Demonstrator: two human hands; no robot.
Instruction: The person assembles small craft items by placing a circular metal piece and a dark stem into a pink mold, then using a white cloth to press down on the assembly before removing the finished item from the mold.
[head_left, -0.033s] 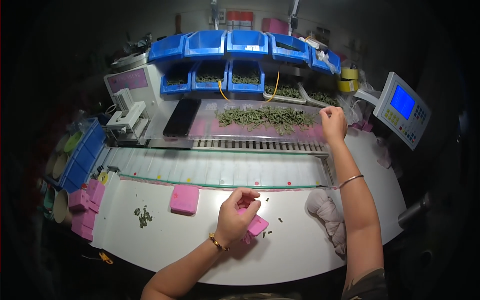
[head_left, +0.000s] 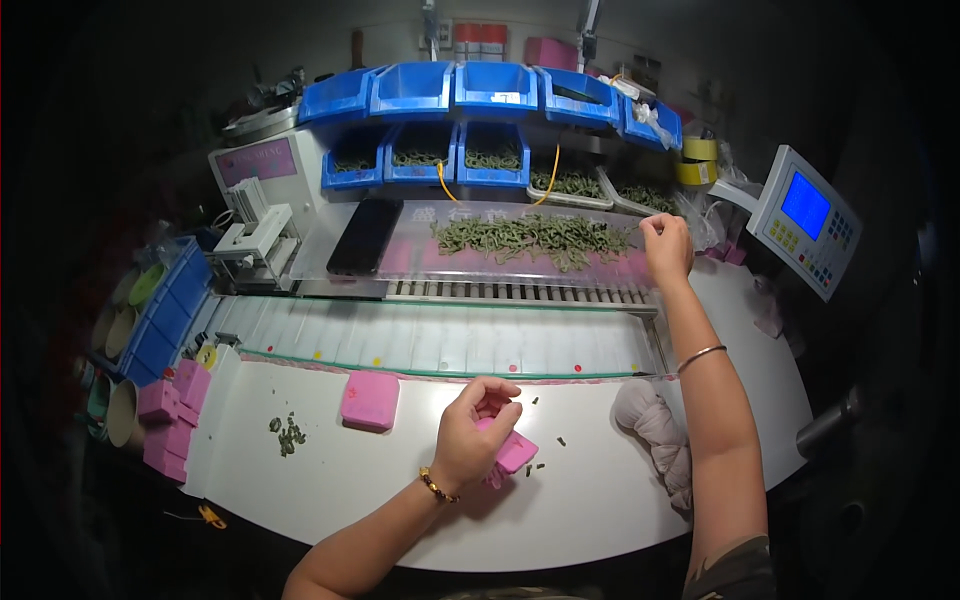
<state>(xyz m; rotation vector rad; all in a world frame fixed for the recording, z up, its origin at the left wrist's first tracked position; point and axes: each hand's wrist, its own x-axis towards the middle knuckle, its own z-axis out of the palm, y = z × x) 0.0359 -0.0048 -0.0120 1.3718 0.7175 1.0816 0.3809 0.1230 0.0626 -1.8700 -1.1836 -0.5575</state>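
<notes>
My left hand (head_left: pixel 474 433) is closed around a pink rubber mold block (head_left: pixel 516 452) just above the white table; its fingers are curled and the thumb lies over the top, hiding part of it. Another pink mold block (head_left: pixel 369 401) rests flat to the left of that hand. My right hand (head_left: pixel 668 245) reaches forward to the right end of a clear shelf, thumb and fingertips pinched together. Whatever is in the pinch, if anything, is too small to tell. Beside those fingertips lies a heap of small green pieces (head_left: pixel 535 237) on the shelf.
Blue bins (head_left: pixel 410 90) stand in two rows behind the shelf. A black phone (head_left: pixel 365 237) lies on its left. A control panel (head_left: pixel 808 212) stands at right, a grey cloth (head_left: pixel 655 435) below. Green scraps (head_left: pixel 288 437) and stacked pink blocks (head_left: pixel 170 433) are at left.
</notes>
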